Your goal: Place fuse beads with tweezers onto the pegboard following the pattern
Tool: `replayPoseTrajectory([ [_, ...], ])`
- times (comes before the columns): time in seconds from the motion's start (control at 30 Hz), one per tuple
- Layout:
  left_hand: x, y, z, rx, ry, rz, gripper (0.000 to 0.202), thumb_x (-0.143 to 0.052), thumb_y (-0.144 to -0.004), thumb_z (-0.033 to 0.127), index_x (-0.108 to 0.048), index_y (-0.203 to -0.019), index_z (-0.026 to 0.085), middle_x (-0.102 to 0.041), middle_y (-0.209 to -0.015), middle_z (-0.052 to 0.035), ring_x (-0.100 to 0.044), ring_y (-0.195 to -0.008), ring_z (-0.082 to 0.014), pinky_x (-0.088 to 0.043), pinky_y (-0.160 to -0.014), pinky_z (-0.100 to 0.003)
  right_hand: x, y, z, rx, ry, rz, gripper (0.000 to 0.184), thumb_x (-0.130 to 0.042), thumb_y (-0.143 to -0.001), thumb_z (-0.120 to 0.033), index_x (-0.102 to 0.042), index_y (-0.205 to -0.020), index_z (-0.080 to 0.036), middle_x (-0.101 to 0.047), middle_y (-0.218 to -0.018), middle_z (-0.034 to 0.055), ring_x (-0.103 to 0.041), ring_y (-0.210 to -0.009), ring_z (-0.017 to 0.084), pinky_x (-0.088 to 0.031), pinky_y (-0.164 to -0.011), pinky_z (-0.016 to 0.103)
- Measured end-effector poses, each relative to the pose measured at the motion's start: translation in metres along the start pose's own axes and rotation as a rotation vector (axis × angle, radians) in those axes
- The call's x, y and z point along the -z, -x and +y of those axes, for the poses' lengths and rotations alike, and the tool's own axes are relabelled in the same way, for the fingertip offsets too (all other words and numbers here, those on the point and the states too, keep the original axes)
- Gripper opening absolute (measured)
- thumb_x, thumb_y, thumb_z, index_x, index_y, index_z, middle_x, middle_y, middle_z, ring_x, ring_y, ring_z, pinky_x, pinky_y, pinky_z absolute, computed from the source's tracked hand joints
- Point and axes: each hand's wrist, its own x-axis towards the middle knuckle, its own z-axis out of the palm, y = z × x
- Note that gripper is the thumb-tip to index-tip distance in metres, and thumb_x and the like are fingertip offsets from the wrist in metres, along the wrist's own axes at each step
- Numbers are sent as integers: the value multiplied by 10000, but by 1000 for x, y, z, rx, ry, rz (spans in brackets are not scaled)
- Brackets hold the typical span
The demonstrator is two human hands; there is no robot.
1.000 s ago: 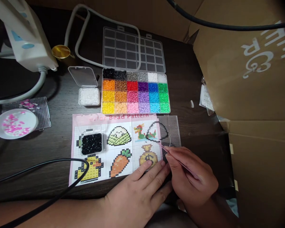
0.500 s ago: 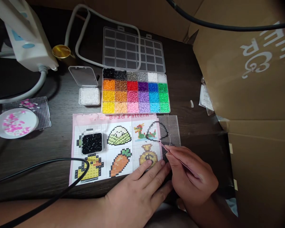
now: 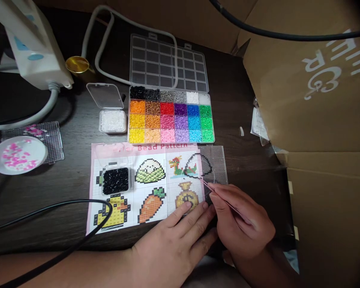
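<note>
My right hand pinches pink tweezers, their tips at the lower edge of a black bead outline. That rounded, triangle-like outline sits on a clear pegboard. My left hand lies flat with fingers stretched over the board's lower part. Beneath the board is a bead pattern sheet with a dragon, a money bag, a carrot and other pixel pictures. On the sheet's left half stands a small clear box of black beads. Whether the tweezer tips hold a bead is too small to tell.
Behind the sheet stands a sorted bead case, lid open. Left of it is a small box of white beads. A round dish of pink and white beads rests farther left. A black cable crosses my left forearm; cardboard walls the right.
Hardly anything differs. The view has shifted very slightly; both hands and the tweezers keep nearly the same place at the bead outline.
</note>
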Motion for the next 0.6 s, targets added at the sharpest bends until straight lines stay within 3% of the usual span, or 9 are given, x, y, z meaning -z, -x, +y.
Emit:
replayPoseTrajectory([
  [0.6,-1,0,0,-5,1,9,580,-616,-910,434,-541,-1439,208,-430,-1582,-127,-348,-1474,-298,-54,-1246,-491,1,2,2,10,13,-1,453,-707,-753,74,-775,-1080,-231,-801,-1001,9,-762,-864,164,-642,-813,310],
])
